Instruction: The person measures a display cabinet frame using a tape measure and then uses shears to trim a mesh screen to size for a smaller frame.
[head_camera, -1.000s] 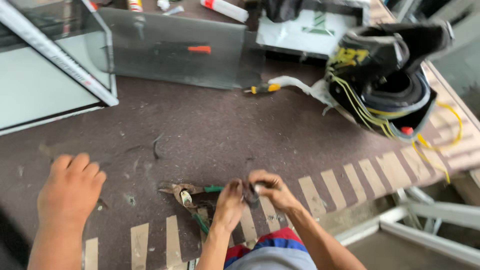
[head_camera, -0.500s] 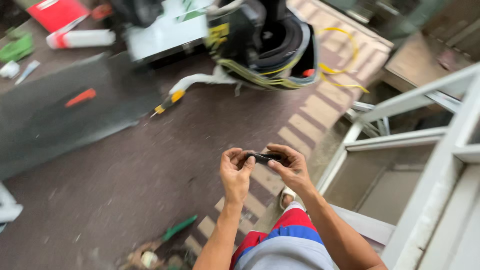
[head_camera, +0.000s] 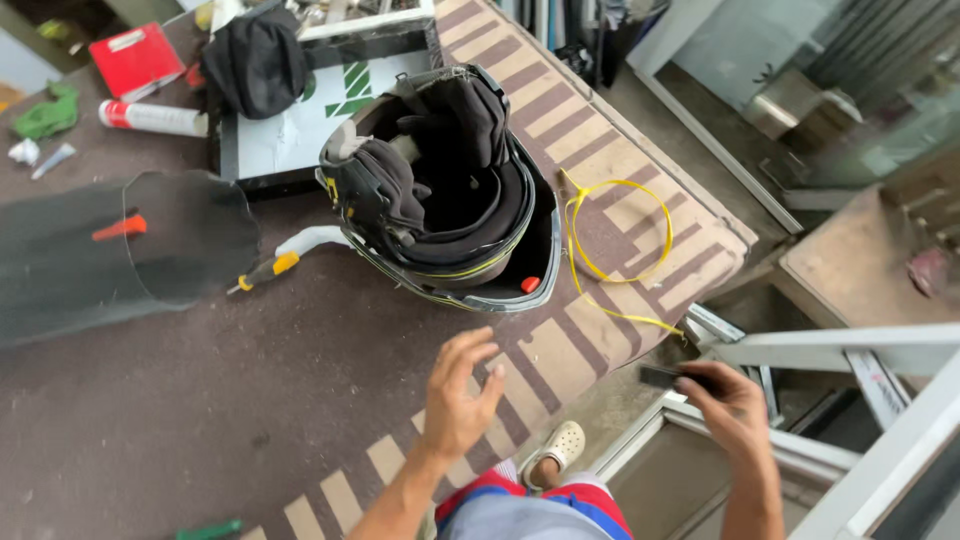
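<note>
Hands have parted; right hand (head_camera: 735, 405) grips small dark piece (head_camera: 662, 377), left hand (head_camera: 460, 395) released.

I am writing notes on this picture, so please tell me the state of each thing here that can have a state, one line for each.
helmet: upside down, opening up, on the mat
left hand: open, empty, above the mat
right hand: closed on a small dark flat object
yellow strap: loose loop, lying beside the helmet
screwdriver: lying flat
white tube: lying on its side
</note>
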